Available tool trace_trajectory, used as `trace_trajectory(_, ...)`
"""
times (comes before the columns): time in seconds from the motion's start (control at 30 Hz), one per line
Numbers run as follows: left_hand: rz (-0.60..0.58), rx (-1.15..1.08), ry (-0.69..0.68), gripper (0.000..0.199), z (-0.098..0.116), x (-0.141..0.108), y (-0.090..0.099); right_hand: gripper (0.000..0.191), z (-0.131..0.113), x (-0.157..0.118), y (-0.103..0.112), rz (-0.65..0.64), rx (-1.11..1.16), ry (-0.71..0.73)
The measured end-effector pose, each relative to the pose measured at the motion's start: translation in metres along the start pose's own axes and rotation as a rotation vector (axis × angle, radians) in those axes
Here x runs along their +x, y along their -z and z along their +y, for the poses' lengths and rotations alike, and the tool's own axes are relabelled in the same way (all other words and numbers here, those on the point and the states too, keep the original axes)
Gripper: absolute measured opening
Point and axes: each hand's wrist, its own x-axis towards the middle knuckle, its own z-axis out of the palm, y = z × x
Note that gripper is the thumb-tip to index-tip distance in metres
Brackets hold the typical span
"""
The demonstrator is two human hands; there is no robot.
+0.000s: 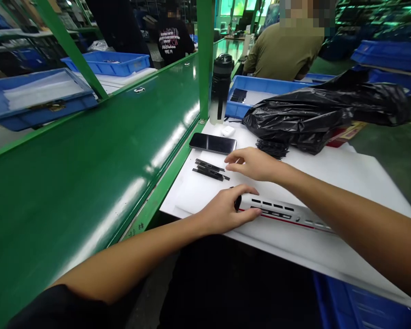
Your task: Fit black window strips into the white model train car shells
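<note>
Seemingly unfinished, the white model-train shell [284, 211] sits with one end clamped in the left hand [222, 210], while black strips [210, 172] lie loose beside the right hand [255, 164], its digits parted.

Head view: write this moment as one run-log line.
left hand: grip on white shell | right hand: open near black strips | phone: lying beyond strips

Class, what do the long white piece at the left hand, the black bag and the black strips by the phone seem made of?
Long white piece: probably moulded plastic, smooth, with neat repeated slots.
Black bag: thin plastic film, glossy, with sharp creases catching light.
Black strips: perhaps plastic, mostly dull and dark; metal possible.
</note>
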Motion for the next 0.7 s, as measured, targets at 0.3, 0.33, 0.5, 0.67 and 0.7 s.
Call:
trace_trajectory(0.3,0.006,-0.009,0.048,0.04,-0.003,0.002,0.001,0.008,-0.018,0.014,-0.015,0.067,-0.144,-0.012)
trace_trajectory(0.33,0.0,-0.047,0.053,0.04,-0.003,0.002,0.001,0.009,-0.019,0.006,-0.01,0.108,-0.129,-0.012)
trace_trajectory(0.5,-0.021,-0.257,0.073,0.031,-0.003,0.004,0.001,0.009,-0.019,-0.063,0.016,0.321,0.085,0.017)
trace_trajectory(0.67,-0.025,-0.406,0.127,0.028,-0.003,0.007,0.001,0.009,-0.01,-0.141,0.02,0.366,0.045,0.037)
trace_trajectory(0.7,-0.021,-0.407,0.135,0.027,-0.003,0.007,0.001,0.009,-0.007,-0.152,0.017,0.376,0.026,0.045)
